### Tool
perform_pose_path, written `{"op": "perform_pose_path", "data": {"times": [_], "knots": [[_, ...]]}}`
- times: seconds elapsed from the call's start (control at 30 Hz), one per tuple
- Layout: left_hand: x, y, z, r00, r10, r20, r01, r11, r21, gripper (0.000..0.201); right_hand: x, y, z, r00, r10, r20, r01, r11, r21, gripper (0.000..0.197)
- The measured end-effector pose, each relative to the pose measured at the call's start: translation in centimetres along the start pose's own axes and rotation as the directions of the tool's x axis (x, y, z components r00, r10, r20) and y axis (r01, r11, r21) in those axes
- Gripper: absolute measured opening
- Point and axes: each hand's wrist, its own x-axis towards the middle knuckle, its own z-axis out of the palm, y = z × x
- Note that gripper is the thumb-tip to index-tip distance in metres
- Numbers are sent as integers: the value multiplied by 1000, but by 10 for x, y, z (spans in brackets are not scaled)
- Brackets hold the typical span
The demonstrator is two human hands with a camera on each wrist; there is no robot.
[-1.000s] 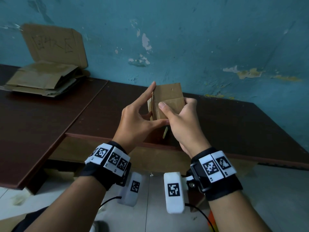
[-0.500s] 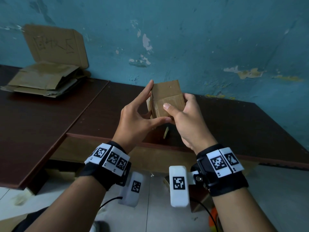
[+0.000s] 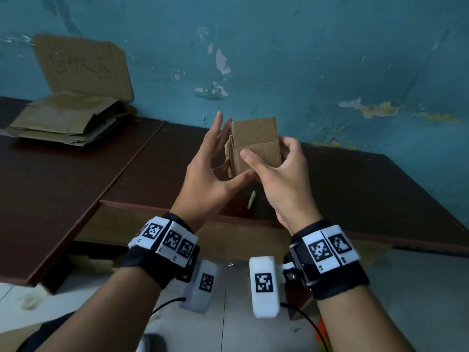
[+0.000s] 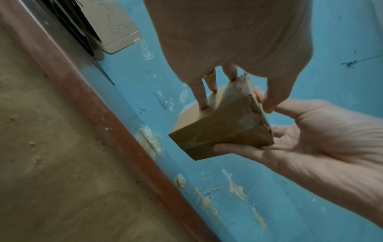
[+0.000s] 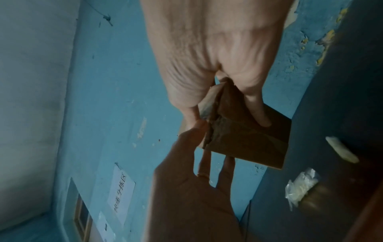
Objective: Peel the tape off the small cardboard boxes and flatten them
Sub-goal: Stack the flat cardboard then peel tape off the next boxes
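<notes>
- Behind everything, blue wall [image 3: 330,59], paint flaking in patches; a paper note with handwriting stuck to it, seen from right wrist view.
- Dark brown bench [image 3: 76,179] runs along the wall, a lower section meeting it at a step.
- Far left on bench: stack of flattened cardboard [image 3: 66,118], one marked sheet leaning upright against wall.
- Small cardboard box [image 3: 256,146] held in the air above the bench's front part, between both hands, flap standing up on top.
- Right hand [image 3: 281,184]: fingers curled round box's right side, thumb pressed on near face. Grasping.
- Left hand [image 3: 210,179]: fingers straight, tips touching box's left face, thumb reaching under near corner. A ring on one finger.
- Crumpled clear tape scrap [image 5: 300,185] lying on bench near edge.
- Small pale strip [image 3: 251,203] on bench just below the hands.
</notes>
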Motion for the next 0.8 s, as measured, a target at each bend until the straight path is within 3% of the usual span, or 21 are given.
{"op": "perform_pose_path", "data": {"times": [0.13,0.23,0.43,0.8], "knots": [[0,-4,1,995,-97,19,98,991,-96,87,5,4,1,1000,-17,17,18,998,-64,59],[3,-7,2,989,-139,48,141,989,-37,73,3,8,3,997,-22,77,26,998,-51,42],[4,-13,6,990,-134,54,129,989,78,71,0,6,0,991,-52,122,52,999,0,28],[3,-10,3,988,-152,-18,150,985,-86,53,3,7,-3,980,-69,187,77,996,-36,29]]}}
